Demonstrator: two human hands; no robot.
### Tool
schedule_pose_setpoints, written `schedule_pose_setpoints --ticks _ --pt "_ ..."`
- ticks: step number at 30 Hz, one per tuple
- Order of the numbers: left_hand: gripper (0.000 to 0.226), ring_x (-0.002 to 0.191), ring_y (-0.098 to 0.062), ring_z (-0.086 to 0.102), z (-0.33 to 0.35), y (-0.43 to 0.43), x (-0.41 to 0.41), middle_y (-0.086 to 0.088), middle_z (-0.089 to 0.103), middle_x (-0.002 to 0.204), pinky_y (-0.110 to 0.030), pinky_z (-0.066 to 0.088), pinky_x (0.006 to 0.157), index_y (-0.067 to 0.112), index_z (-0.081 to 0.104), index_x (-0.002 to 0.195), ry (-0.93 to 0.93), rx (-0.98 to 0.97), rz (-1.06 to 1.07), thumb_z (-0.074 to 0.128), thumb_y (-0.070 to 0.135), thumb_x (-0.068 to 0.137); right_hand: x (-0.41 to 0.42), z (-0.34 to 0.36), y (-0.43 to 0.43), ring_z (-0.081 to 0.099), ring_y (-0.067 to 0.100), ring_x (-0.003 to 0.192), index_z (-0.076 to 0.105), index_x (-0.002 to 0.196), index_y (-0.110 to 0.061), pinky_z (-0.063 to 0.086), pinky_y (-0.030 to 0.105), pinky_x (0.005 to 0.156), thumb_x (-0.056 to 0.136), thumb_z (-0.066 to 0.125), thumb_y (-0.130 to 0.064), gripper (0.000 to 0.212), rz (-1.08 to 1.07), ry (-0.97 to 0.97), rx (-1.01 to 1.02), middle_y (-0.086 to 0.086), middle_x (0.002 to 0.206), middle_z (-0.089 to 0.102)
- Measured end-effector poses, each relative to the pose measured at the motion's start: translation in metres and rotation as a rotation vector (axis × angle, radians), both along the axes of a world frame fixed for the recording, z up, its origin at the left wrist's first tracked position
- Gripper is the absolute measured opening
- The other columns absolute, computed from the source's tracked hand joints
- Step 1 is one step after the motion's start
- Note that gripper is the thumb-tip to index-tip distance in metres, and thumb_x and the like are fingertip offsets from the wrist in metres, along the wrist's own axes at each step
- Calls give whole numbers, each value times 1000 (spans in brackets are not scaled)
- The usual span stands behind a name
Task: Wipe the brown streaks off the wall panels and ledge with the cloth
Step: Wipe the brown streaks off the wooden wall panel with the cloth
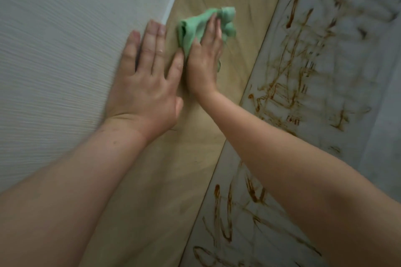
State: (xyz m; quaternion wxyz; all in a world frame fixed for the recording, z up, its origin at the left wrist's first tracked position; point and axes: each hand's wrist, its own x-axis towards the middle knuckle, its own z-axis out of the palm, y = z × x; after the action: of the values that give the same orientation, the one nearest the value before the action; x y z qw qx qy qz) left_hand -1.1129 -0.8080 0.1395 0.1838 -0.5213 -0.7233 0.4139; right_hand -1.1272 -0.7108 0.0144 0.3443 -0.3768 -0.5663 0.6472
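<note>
My right hand (206, 58) presses a crumpled green cloth (195, 26) flat against a beige wall panel (173, 180), fingers straight over it. Just left of it, my left hand (145, 75) lies flat with spread fingers across the seam between the beige panel and a white textured panel (54, 49). Brown streaks (282, 93) cover the pale grey panel (325, 71) to the right of the beige one. The beige panel near the cloth shows only faint marks.
A dark narrow seam (245, 93) divides the beige panel from the streaked grey panel. More brown scribbles (227, 212) run down the lower part of the grey panel, under my right forearm.
</note>
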Motion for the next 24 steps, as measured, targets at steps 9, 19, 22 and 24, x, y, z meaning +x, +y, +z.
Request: schedule_pose_setpoints --ticks 9,19,22,24 --pt "77 156 -49 -10 2 1 0 -37 -9 165 -58 -13 123 11 12 165 -39 14 -11 22 48 98 -20 -56 70 -4 22 159 -1 166 -19 -2 51 128 113 13 -33 57 28 -266 -429 0 174 -3" --pt "81 155 -50 -10 4 4 -2 -39 -11 164 -59 -13 125 2 9 163 -56 12 25 24 50 99 -25 31 81 9 25 158 15 164 -5 5 45 129 100 26 -44 75 -25 62 190 15 171 14" --pt "81 156 -50 -4 4 4 -4 -39 -6 164 -59 -10 125 1 12 163 -94 42 9 28 48 99 -25 -12 80 7 20 159 9 165 -13 6 49 129 103 16 -36 66 -44 -81 -51 7 173 10" --pt "81 156 -50 -5 5 4 -4 -38 -8 164 -59 -11 125 1 9 163 -94 39 19 24 49 99 -17 -42 58 1 20 159 1 166 -22 2 51 129 108 8 -32 59 14 -216 -323 0 174 2"
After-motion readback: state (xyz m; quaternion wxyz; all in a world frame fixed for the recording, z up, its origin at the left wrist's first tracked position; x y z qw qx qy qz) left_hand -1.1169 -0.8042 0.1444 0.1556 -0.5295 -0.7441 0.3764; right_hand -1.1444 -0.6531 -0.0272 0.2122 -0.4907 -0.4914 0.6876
